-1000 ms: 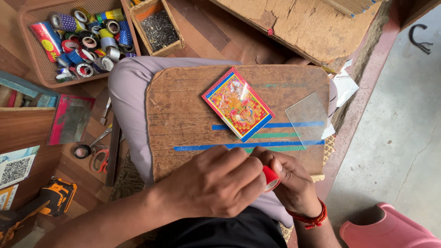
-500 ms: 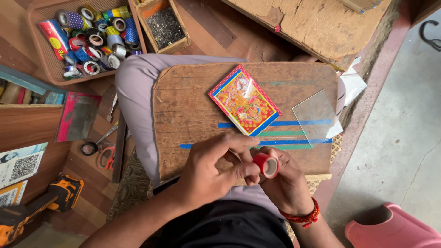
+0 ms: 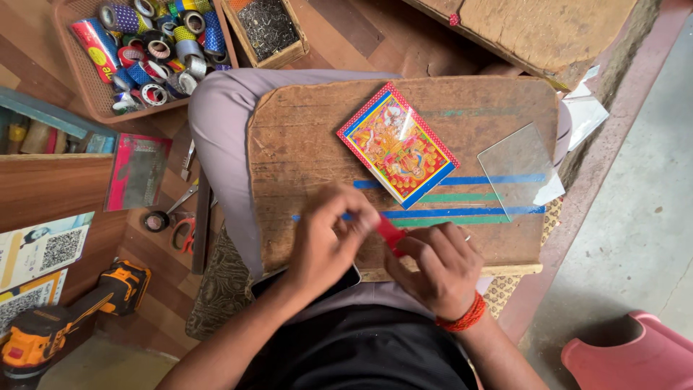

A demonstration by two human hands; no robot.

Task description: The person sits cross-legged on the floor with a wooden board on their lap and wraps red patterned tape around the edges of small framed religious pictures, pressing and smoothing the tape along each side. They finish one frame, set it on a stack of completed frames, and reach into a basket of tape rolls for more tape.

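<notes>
A worn wooden board (image 3: 303, 137) rests across my lap. My left hand (image 3: 328, 242) and my right hand (image 3: 433, 263) meet over its near edge, both pinching a small roll of red tape (image 3: 390, 235); the left fingers grip the tape's free end. A colourful picture card with a red and blue border (image 3: 398, 144) lies in the middle of the board. To its right lies a clear glass pane (image 3: 518, 170). Blue and green tape strips (image 3: 462, 196) run across the board under them.
A basket of many coloured tape rolls (image 3: 148, 43) and a small box of dark nails (image 3: 266, 27) stand at top left. Scissors (image 3: 177, 224) lie left of my knee; an orange power drill (image 3: 65, 321) is at bottom left. A pink plastic stool (image 3: 635, 357) sits bottom right.
My hands have lifted slightly up the board and the red tape roll has turned edge-on between my fingers, with the left hand pulling at its end. The view has shifted a little.
</notes>
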